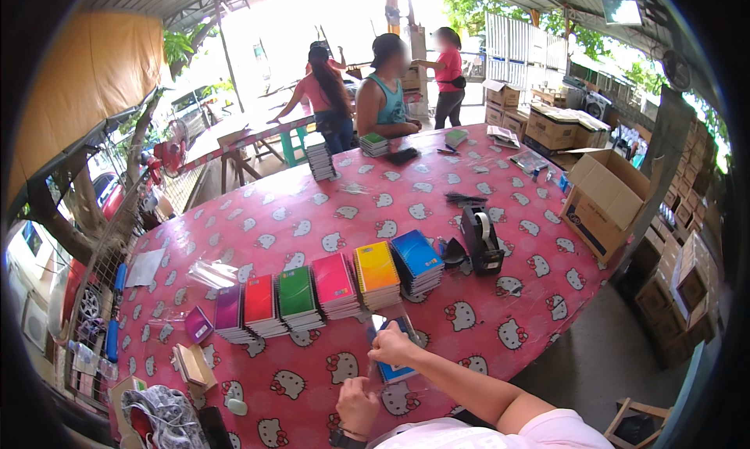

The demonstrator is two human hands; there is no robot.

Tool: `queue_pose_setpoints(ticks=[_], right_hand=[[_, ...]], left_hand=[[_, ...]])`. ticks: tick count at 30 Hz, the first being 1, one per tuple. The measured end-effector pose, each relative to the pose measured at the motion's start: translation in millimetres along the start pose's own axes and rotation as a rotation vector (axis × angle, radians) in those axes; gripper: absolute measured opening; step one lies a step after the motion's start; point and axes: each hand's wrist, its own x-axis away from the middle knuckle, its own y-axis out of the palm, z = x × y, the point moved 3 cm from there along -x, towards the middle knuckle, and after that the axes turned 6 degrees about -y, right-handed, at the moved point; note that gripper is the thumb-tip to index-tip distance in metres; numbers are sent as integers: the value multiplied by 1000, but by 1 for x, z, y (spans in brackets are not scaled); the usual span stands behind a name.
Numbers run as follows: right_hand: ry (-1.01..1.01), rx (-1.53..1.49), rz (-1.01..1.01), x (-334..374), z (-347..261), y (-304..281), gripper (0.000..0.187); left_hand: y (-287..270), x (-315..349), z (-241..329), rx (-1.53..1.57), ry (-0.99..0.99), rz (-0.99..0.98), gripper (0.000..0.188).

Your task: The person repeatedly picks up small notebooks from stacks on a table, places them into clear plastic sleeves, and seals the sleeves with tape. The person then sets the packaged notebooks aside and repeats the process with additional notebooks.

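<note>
- The tabletop (250,371) spreads in front of you, covered in pink cloth with a repeated cartoon cat print.
- An open cardboard carton (598,222) stands at its right edge. Printing shows on its front face, well away from both your hands.
- Ahead of you runs a row of spiral notebook stacks, left to right: purple (230,308), red (260,296), green (297,291), pink (334,281), yellow (373,269) and blue (416,255). The yellow and blue stacks are nearest your right hand.
- A black tape dispenser (486,257) stands just right of the blue stack.
- The single blue notebook (394,371) lies flat on the near side of the row, its long axis running roughly away from your body. It is partly under your right hand, and ahead and to the right of your left, so your right hand is the nearer one. Clear plastic seems to lie about it.
- Your hands are apart. The right hand (391,345) rests over the notebook with its fingers bent; the left hand (357,406) is half curled just beside its near left corner. You cannot tell from here whether either grips the plastic.
- Small printed marks sit on the stacks' covers, too tiny to make out.
</note>
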Motion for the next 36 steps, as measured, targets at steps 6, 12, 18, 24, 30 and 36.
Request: queue_pose_setpoints(ticks=[6, 12, 18, 24, 30, 36], right_hand=[[44, -290, -122, -7, 26, -22, 27], [68, -432, -181, -8, 29, -33, 24], [-203, -346, -445, 3, 33, -36, 29], [-435, 409, -215, 41, 40, -43, 87], [-252, 268, -204, 33, 55, -24, 103], [-227, 267, -169, 32, 51, -26, 102]], left_hand=[[-14, 8, 8, 379, 59, -352, 13], [4, -58, -4, 441, 354, -19, 33], [47, -57, -18, 394, 409, -67, 38], [51, -60, -15, 380, 332, -153, 64], [68, -65, -9, 375, 381, -366, 63], [69, -68, -6, 356, 366, -394, 63]])
